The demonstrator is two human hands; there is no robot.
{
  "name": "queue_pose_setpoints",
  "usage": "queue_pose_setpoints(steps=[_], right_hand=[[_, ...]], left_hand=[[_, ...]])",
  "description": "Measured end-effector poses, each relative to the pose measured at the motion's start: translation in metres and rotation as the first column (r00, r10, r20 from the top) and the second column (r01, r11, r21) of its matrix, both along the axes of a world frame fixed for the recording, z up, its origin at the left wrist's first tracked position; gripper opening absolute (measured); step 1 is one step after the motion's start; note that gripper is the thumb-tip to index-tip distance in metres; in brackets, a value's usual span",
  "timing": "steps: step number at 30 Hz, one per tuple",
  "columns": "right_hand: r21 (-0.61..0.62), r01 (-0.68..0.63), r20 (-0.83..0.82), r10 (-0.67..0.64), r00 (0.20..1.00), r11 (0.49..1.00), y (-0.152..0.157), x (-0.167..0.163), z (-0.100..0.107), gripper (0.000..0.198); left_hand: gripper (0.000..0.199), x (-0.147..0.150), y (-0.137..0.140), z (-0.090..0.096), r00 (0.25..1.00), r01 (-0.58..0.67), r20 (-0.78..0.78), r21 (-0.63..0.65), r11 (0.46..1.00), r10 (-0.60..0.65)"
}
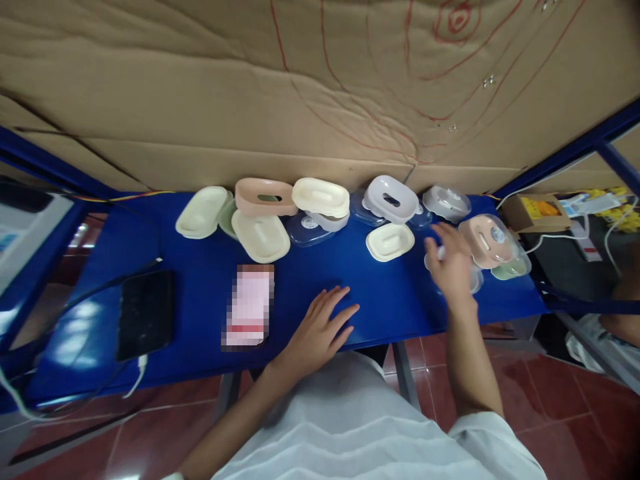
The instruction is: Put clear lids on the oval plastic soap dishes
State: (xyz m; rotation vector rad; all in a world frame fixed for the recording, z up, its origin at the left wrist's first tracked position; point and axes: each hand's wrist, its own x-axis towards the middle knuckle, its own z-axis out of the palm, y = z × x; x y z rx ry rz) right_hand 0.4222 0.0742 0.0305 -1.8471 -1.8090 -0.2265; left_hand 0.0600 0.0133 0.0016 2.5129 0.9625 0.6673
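The left hand [323, 327] is spread over the blue tabletop [387, 290], nothing being grasped. Beneath the partly curled right hand [453, 260], a transparent lid [477, 280] is seen; whether it is gripped cannot be told. Just right of that hand a peach slotted box [486, 241] is placed; to its left, a cream tray [390, 242].

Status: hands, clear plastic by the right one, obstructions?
Left hand: fingers spread over blue table, holding nothing. Right hand: over clear plastic piece, grip unclear. Close on its right: peach box.
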Motion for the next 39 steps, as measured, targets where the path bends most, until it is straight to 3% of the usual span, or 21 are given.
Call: queue_pose_setpoints(steps=[3, 5, 7, 8, 11, 13, 15, 19, 24, 27, 31, 34, 39], right_hand=[[-0.274, -0.172, 0.010, 0.181, 0.983, 0.946, 0.011, -0.045, -0.014, 0.055], [-0.339, -0.296, -0.098, 0.279, 0.955, 0.893, 0.013, -0.054, -0.022, 0.052], [-0.283, -0.372, -0.234, 0.312, 0.921, 0.884, 0.017, -0.048, -0.025, 0.042], [-0.227, -0.347, -0.266, 0.285, 0.921, 0.910, 0.021, -0.042, -0.024, 0.040], [-0.098, -0.075, -0.196, 0.055, 0.979, 0.992, 0.042, -0.025, -0.023, 0.042], [-0.116, 0.076, -0.085, -0.086, 0.993, 0.990, 0.057, -0.022, -0.028, 0.050], [-0.190, 0.121, 0.000, -0.123, 0.992, 0.974, 0.065, -0.025, -0.035, 0.059], [-0.221, 0.021, 0.055, -0.009, 0.998, 0.975, 0.057, -0.033, -0.043, 0.054], [-0.240, -0.060, 0.095, 0.085, 0.992, 0.969, 0.030, -0.036, -0.028, 0.049], [-0.247, -0.108, 0.038, 0.121, 0.992, 0.963, 0.016, -0.038, -0.019, 0.045], [-0.084, -0.067, -0.120, 0.056, 0.991, 0.994, 0.008, -0.046, -0.007, 0.038], [0.041, -0.019, -0.088, 0.022, 0.996, 0.999, 0.010, -0.061, 0.001, 0.044], [-0.123, -0.274, 0.100, 0.286, 0.953, 0.954, 0.012, -0.089, 0.000, 0.044]], left_hand=[[0.041, 0.002, 0.001, 0.006, 0.999, 0.009, -0.031, -0.007, 1.000, -0.009], [0.045, 0.003, 0.002, 0.011, 0.998, 0.004, -0.061, -0.022, 1.000, -0.005], [0.049, 0.004, 0.004, 0.015, 0.997, 0.004, -0.083, -0.029, 1.000, -0.006], [0.051, 0.006, 0.005, 0.016, 0.996, 0.007, -0.094, -0.026, 1.000, -0.010], [0.056, 0.014, 0.008, 0.016, 0.989, 0.032, -0.144, 0.001, 0.999, -0.031], [0.059, 0.021, 0.010, 0.016, 0.981, 0.053, -0.188, 0.027, 0.998, -0.047], [0.062, 0.028, 0.011, 0.017, 0.974, 0.070, -0.221, 0.045, 0.997, -0.058], [0.063, 0.034, 0.011, 0.018, 0.967, 0.094, -0.241, 0.057, 0.994, -0.078], [0.056, 0.029, 0.011, 0.014, 0.969, 0.043, -0.245, 0.049, 0.998, -0.029], [0.053, 0.022, 0.010, 0.011, 0.970, -0.005, -0.244, 0.048, 0.999, 0.017], [0.054, 0.023, 0.011, 0.013, 0.974, -0.041, -0.219, 0.067, 0.997, 0.054], [0.058, 0.032, 0.014, 0.015, 0.977, 0.003, -0.213, 0.059, 0.998, 0.009], [0.038, 0.025, 0.015, 0.012, 0.983, -0.043, -0.174, 0.058, 0.997, 0.053]])
